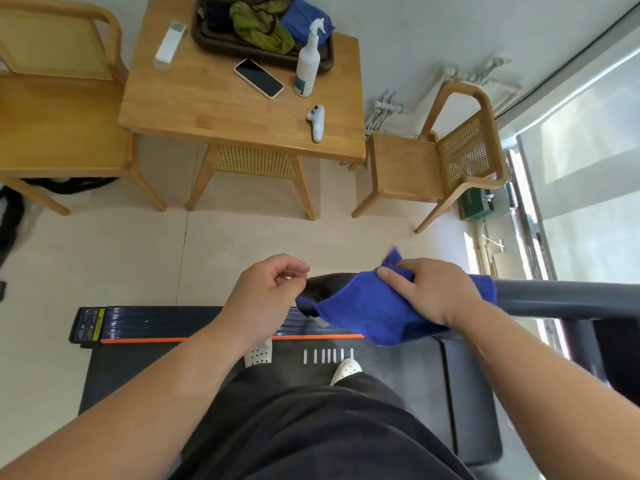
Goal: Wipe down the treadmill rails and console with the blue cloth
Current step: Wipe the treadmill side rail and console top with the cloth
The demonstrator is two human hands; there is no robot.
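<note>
The blue cloth (367, 310) is draped over the dark end of the treadmill rail (561, 296), which runs off to the right. My right hand (429, 289) lies on top of the cloth and grips it against the rail. My left hand (266, 289) hovers just left of the rail's end, fingers loosely curled, holding nothing. Below them lies the treadmill deck (381, 375) with its orange strip and black front cover. The console is not in view.
A wooden table (214, 109) ahead bears a spray bottle (307, 69), a phone (259, 77), a white remote (169, 41), a small white controller (317, 123) and a dark tray (207, 38) of cloths. Wooden chairs (446, 161) flank it. A window is at right.
</note>
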